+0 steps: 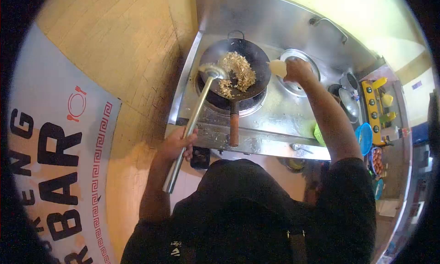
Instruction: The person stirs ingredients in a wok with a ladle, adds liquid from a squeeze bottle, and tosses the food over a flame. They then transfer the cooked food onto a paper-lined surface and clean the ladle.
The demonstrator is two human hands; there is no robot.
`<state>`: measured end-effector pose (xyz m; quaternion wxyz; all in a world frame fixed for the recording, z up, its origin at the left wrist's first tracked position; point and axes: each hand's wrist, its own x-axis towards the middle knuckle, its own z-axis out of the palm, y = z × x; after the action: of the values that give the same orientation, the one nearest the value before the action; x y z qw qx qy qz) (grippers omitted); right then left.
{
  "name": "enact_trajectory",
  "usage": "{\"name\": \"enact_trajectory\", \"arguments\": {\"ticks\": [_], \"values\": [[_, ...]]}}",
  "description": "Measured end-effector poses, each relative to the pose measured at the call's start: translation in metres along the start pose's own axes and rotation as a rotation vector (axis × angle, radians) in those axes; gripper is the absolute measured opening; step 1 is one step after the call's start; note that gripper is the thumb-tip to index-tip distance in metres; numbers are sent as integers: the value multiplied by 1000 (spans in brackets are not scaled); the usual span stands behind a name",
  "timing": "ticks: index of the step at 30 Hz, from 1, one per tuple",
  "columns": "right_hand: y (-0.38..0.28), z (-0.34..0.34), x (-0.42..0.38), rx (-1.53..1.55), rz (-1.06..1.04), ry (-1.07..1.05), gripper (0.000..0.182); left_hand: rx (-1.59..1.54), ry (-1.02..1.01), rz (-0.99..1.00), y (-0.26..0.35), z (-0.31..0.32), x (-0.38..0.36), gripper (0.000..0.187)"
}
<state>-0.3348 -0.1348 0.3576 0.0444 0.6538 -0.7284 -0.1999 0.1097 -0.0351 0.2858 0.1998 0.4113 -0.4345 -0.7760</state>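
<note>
My left hand (178, 144) is wrapped round the handle of a long metal ladle (200, 107). The ladle's bowl rests over the left side of a dark wok (259, 62), near the food. Browned fried rice or a similar crumbly mix (243, 69) lies in the wok, whose wooden handle (234, 126) points towards me. Out to the right, my right hand (299, 71) grips a pale cream-coloured container (277, 68). That container sticks out leftwards and overlaps the wok's right rim in this view. The fingers of the right hand are partly hidden.
A round metal pot or lid (293, 87) sits behind my right hand on the steel stove top (279, 115). Further right are pans (348, 103), an orange-yellow rack (372, 110) with bottles and a blue bowl (364, 139). A printed banner (68, 140) hangs at left.
</note>
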Motion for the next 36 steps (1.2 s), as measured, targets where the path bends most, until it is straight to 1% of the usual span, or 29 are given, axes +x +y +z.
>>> {"name": "enact_trajectory", "arguments": {"ticks": [3,4,5,7,9,11,13,15,16,19,20,21,23,25,27,28,30,31,32,33,34,35,36], "values": [[10,36,-11,171,63,24,53,-114,-31,5,-27,-3,3,35],[10,43,-22,276,116,11,66,-90,-29,-9,-27,-2,7,34],[17,72,-26,420,109,60,71,-67,-25,-19,-25,2,12,33],[13,98,-53,738,183,26,75,-78,2,-28,-21,12,21,30],[8,153,-80,1044,194,411,70,-150,49,-21,-16,25,33,27],[16,209,-100,1407,276,460,74,-182,50,15,-21,35,54,23],[23,245,-121,1491,478,557,74,-157,20,75,-29,46,80,21],[33,295,-126,1614,489,620,74,-59,-43,157,-29,55,105,21],[33,307,-127,1682,498,655,73,-2,-45,184,-21,67,112,18],[20,324,-132,1700,650,715,76,5,-1,259,-26,89,146,17],[19,326,-137,1531,620,706,80,5,11,257,-29,96,157,18],[17,323,-147,1688,659,610,83,0,20,256,-32,103,166,18],[8,292,-166,1984,716,415,89,23,69,259,-40,118,186,19],[-25,212,-189,2050,696,17,98,73,158,267,-48,134,206,20],[-77,170,-194,1904,230,-65,103,265,199,316,-45,150,222,21],[-94,155,-187,1705,116,-75,99,222,332,315,-35,167,223,27],[-110,130,-144,1346,-73,91,90,257,340,348,-51,161,273,30],[-113,136,-118,1229,-112,166,86,270,344,364,-57,158,289,33],[-115,142,-92,1109,-141,244,82,388,506,420,-47,162,280,45],[-118,161,-68,1038,-134,235,79,549,609,451,-45,159,266,47],[-119,158,-62,967,-132,228,77,711,715,480,-48,148,250,49],[-113,158,-64,917,-144,120,75,881,824,511,-48,137,237,51],[-104,133,-79,872,-152,16,74,668,702,347,-53,127,227,48]]}}
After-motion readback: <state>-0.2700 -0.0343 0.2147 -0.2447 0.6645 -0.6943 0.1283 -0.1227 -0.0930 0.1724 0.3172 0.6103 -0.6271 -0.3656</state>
